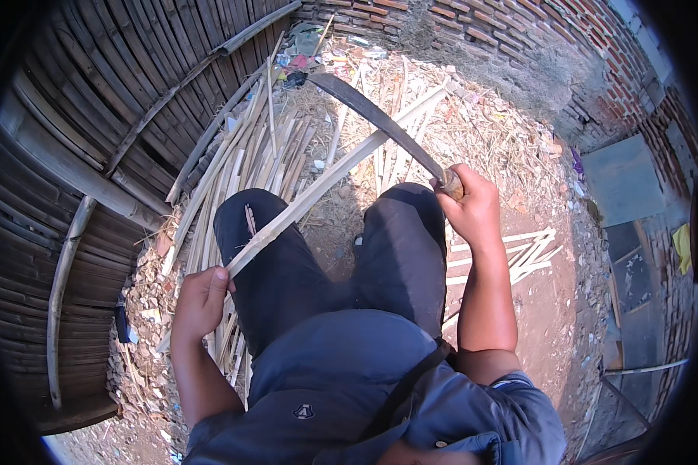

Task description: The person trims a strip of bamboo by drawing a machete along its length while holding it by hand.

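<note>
My left hand (203, 298) is closed around the near end of a long pale bamboo strip (310, 198), beside my left knee. The strip slants up and away to the right, passing above my thighs. Wrapped round a wooden handle, my right hand (471, 203) holds a machete (376, 116) over my right knee. Its dark curved blade points to the far left and crosses over the strip, apparently touching it near the middle of the blade. Part of the strip is hidden behind the blade there.
Many split bamboo strips (236, 163) lie in a heap on the left. A smaller pile of pale strips (520, 256) rests on the ground at my right. A bamboo wall (93, 155) stands on the left, a brick wall (504, 35) at the back. Dry shavings and litter (488, 132) cover the ground ahead.
</note>
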{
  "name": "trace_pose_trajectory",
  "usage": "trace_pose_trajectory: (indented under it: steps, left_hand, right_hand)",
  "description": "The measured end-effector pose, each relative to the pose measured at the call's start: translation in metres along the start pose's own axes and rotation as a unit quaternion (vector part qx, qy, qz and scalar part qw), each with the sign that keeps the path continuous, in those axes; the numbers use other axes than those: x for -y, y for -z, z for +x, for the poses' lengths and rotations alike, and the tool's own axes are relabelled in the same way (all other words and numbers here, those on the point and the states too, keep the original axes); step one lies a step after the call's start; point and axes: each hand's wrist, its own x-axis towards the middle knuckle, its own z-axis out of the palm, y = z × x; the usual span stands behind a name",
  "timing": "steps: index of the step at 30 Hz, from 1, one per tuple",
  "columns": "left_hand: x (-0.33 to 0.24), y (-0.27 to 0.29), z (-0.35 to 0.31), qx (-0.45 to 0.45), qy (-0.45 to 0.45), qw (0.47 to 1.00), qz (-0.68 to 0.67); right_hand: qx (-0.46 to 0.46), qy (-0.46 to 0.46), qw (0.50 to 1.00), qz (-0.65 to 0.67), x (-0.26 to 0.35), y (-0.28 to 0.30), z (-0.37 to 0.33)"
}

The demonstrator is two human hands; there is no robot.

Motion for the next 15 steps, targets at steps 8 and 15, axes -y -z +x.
trace_pose_trajectory:
  steps: [8, 15]
  left_hand:
    - [-0.006, -0.01, 0.013, -0.015, -0.048, 0.995, 0.09]
    - [-0.019, -0.01, 0.017, -0.041, -0.093, 0.99, 0.102]
  right_hand:
    - [0.047, 0.133, 0.989, -0.045, 0.032, 0.005, -0.008]
    - [-0.022, 0.039, 0.997, -0.057, 0.009, 0.039, 0.002]
